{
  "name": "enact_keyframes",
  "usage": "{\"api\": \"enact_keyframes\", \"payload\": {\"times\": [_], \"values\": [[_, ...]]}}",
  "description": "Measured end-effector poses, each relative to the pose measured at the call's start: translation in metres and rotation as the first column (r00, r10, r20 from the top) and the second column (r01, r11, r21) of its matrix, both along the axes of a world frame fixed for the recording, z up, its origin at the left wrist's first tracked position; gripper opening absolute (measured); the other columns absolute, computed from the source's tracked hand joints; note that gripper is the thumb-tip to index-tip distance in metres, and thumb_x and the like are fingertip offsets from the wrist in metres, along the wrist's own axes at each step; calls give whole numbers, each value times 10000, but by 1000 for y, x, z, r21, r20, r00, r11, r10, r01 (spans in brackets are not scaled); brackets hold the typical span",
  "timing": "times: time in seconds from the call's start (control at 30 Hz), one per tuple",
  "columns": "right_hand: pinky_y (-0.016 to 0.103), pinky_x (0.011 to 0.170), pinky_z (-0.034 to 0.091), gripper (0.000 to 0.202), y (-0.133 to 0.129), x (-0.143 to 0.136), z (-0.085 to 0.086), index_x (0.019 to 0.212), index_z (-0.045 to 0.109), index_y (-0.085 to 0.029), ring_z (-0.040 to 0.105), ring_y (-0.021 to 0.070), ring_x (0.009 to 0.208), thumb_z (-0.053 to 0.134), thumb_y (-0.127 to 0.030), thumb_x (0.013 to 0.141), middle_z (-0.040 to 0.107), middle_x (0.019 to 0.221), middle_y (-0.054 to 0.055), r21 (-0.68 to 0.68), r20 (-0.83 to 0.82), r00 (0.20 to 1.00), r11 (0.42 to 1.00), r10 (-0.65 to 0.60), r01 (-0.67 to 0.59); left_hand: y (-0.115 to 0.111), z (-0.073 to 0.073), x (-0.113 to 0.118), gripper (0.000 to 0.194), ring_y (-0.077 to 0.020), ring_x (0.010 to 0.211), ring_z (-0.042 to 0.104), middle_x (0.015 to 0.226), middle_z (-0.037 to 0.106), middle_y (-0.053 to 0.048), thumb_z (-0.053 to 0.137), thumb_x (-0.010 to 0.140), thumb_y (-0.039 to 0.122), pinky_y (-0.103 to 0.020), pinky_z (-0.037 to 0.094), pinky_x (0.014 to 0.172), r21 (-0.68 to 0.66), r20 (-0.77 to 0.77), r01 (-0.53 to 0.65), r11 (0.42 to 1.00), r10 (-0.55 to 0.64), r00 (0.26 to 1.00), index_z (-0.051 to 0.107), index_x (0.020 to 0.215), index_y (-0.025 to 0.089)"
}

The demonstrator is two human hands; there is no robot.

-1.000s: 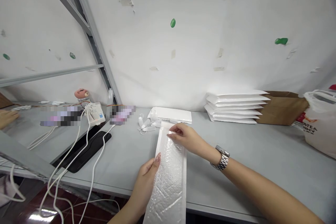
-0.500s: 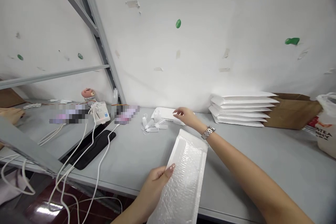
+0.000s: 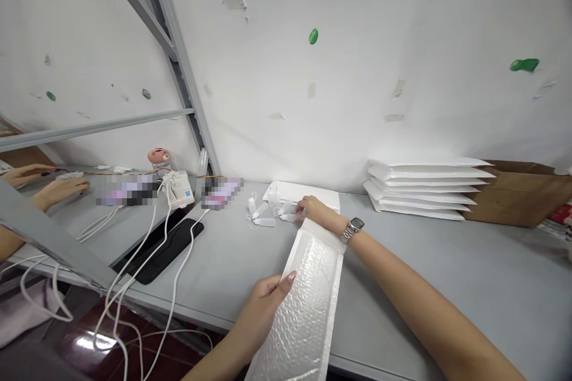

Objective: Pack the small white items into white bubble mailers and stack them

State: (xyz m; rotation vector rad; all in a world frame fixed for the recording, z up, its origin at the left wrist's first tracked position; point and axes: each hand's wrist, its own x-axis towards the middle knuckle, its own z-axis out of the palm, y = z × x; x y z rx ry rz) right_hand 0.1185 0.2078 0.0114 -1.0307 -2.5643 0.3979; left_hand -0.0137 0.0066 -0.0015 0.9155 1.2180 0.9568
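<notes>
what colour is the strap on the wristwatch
Silver, metal links; the wristwatch strap shows best in the head view.

The bubble mailer (image 3: 308, 297) is showing glossy white. The tabletop (image 3: 411, 268) is displaying uniform grey; the paper bag (image 3: 513, 199), plain brown. The wall (image 3: 353, 83) is presenting off-white with green spots.

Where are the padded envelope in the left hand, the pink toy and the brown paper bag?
Padded envelope (image 3: 308, 292): head view, its bubbled front.
Pink toy (image 3: 157, 156): head view, its head.
Brown paper bag (image 3: 518, 199): head view, its side.
</notes>
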Motion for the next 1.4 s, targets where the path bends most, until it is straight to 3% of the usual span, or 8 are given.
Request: {"api": "enact_keyframes", "payload": {"times": [0.17,0.43,0.63,0.7,0.9,1.13,1.27,1.4], "values": [[324,816,404,290,-8,2,-2,980,653,-112,513,243,944,673,-296,757,598,958,133,-10,-15,1000,1000,-5,5,1,2,2,536,-93,516,304,524,350,60,594,588,686,-231,217,523,-23,-4,2,1000,-3,1000,465,563,167],[309,771,401,101,-8,2,3,778,648,-136,544,223,874,694,-160,691,621,839,90,-133,-168,983,990,-78,56,2,-6,1,518,-91,487,345,503,396,59,605,609,662,-223,238,509,-10,18,-52,999,52,999,530,589,149],[245,566,402,506,-1,23,31,1243,446,-164,541,132,670,581,-368,800,636,854,43,-373,-405,894,927,-190,28,1,5,-3,472,-128,538,502,525,545,40,682,559,616,-220,361,544,-67,32,-299,952,302,953,615,645,157],[242,544,400,546,2,27,35,1286,408,-150,513,113,623,549,-390,816,631,875,56,-446,-467,859,895,-209,-24,2,8,-5,465,-159,606,572,602,628,13,699,560,594,-231,413,584,-91,46,-367,926,372,927,651,715,158],[256,607,435,444,5,33,36,1205,527,-136,457,79,563,550,-335,809,622,867,64,-600,-547,804,779,-232,-183,4,11,-6,318,-187,761,659,824,723,-47,667,717,425,-238,480,662,-191,111,-446,874,471,875,661,901,165],[255,647,437,310,-5,44,56,918,680,-130,493,90,624,654,-377,733,628,818,61,-667,-508,848,691,-150,-278,4,12,-6,266,-182,760,676,817,734,-49,629,770,386,-225,494,648,-180,161,-437,881,465,871,664,907,161],[264,646,443,335,-12,44,65,891,671,-147,487,88,600,605,-446,755,623,778,43,-658,-480,865,713,-147,-244,4,12,-5,275,-193,783,681,831,738,-45,628,768,401,-238,502,680,-157,150,-438,885,459,875,673,906,168],[247,561,406,277,-11,41,64,825,658,-142,476,92,564,608,-407,767,616,733,39,-612,-411,873,790,-264,-49,5,10,-6,235,-203,818,681,856,739,-50,644,764,361,-257,508,727,-152,137,-481,864,500,855,678,901,173]]}}
